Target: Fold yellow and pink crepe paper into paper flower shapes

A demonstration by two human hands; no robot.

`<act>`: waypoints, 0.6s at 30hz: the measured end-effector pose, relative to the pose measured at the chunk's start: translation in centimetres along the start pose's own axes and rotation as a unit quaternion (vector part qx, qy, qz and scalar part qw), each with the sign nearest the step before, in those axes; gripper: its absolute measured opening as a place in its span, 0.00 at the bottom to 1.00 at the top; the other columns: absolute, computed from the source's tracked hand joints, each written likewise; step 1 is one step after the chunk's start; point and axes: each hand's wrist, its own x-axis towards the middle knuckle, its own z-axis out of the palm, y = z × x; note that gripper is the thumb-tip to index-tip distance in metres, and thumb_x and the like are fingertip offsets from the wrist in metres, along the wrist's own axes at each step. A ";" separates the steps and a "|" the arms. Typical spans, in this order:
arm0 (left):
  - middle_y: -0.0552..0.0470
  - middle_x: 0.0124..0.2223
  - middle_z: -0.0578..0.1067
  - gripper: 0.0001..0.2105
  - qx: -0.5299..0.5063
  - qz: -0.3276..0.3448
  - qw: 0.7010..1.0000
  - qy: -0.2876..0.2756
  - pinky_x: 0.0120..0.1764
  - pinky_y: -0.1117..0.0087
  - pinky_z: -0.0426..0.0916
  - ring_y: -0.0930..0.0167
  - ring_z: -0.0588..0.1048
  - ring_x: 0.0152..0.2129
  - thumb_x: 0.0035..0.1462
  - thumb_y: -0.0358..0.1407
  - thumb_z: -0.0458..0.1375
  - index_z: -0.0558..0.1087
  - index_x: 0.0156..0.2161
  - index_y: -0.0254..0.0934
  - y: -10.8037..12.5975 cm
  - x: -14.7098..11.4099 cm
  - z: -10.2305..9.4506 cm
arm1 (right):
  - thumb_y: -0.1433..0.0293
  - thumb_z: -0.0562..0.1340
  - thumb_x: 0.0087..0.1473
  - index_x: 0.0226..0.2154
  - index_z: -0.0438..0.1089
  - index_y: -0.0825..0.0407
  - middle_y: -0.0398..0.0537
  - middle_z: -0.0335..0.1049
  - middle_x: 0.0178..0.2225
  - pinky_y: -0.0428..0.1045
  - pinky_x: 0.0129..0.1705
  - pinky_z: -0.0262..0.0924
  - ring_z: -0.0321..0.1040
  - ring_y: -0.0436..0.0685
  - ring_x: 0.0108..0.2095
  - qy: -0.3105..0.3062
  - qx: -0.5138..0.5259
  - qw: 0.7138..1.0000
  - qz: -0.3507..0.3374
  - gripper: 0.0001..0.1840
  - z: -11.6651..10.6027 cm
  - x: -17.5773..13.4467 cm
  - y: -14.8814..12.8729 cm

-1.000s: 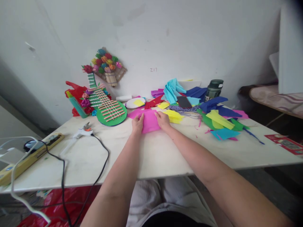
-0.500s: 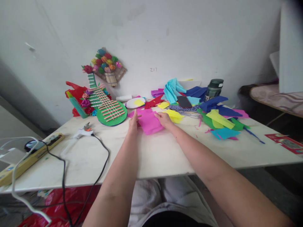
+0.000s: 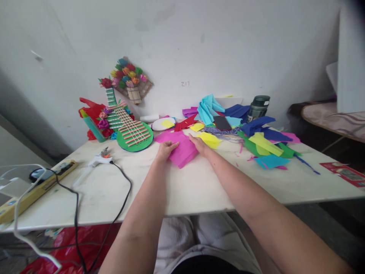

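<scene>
Pink paper (image 3: 185, 152): central, over the table (image 3: 199, 190). Left hand (image 3: 165, 150): thumb clamped over the paper's left side, apparently steadying it. Right hand (image 3: 199, 145): fingers extended at the right edge; hold undeterminable. Beyond: yellow paper (image 3: 211, 140), presumably placed clear for working room.

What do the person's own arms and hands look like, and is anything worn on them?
The left hand and right hand are human and gloveless. No sleeve, watch, bracelet or cable shows on the left arm or right arm. Rings are too small to tell.
</scene>
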 end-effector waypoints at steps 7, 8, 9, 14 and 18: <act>0.60 0.15 0.60 0.18 -0.005 -0.004 1.000 -0.003 0.16 0.77 0.48 0.80 0.57 0.11 0.38 0.43 0.65 0.61 0.20 0.35 0.0 -0.1 0.0 | 0.49 0.60 0.40 0.25 0.70 0.56 0.42 0.65 0.21 0.47 0.32 0.53 0.59 0.51 0.26 -0.015 0.034 0.999 -0.013 0.24 -0.6 0.2 0.5; 0.60 0.15 0.61 0.18 -0.008 -0.005 1.000 -0.004 0.16 0.77 0.48 0.80 0.58 0.11 0.38 0.43 0.65 0.61 0.20 0.35 0.0 -0.1 0.0 | 0.51 0.62 0.39 0.24 0.70 0.56 0.41 0.64 0.20 0.47 0.31 0.53 0.58 0.50 0.25 -0.017 0.027 0.999 -0.017 0.23 -0.7 0.3 0.6; 0.60 0.15 0.61 0.18 -0.011 -0.007 1.000 -0.005 0.16 0.77 0.48 0.80 0.58 0.11 0.38 0.43 0.65 0.61 0.20 0.35 0.0 -0.1 0.0 | 0.53 0.64 0.37 0.23 0.69 0.56 0.40 0.64 0.20 0.47 0.31 0.52 0.58 0.49 0.25 -0.021 0.022 0.999 -0.017 0.21 -0.7 0.3 0.7; 0.60 0.16 0.61 0.18 -0.020 -0.004 1.000 -0.017 0.16 0.76 0.49 0.80 0.58 0.12 0.38 0.44 0.65 0.61 0.20 0.35 0.1 -0.1 0.0 | 0.64 0.68 0.30 0.21 0.69 0.56 0.38 0.65 0.19 0.46 0.30 0.53 0.58 0.47 0.22 -0.011 0.033 0.999 0.017 0.14 -0.5 0.8 1.1; 0.60 0.15 0.59 0.19 -0.011 -0.006 1.000 -0.028 0.16 0.76 0.46 0.81 0.55 0.12 0.39 0.45 0.64 0.60 0.18 0.34 0.0 0.0 -0.5 | 0.67 0.67 0.31 0.20 0.70 0.56 0.39 0.65 0.18 0.45 0.29 0.53 0.58 0.47 0.21 0.000 0.030 0.999 0.029 0.10 -0.6 0.7 0.8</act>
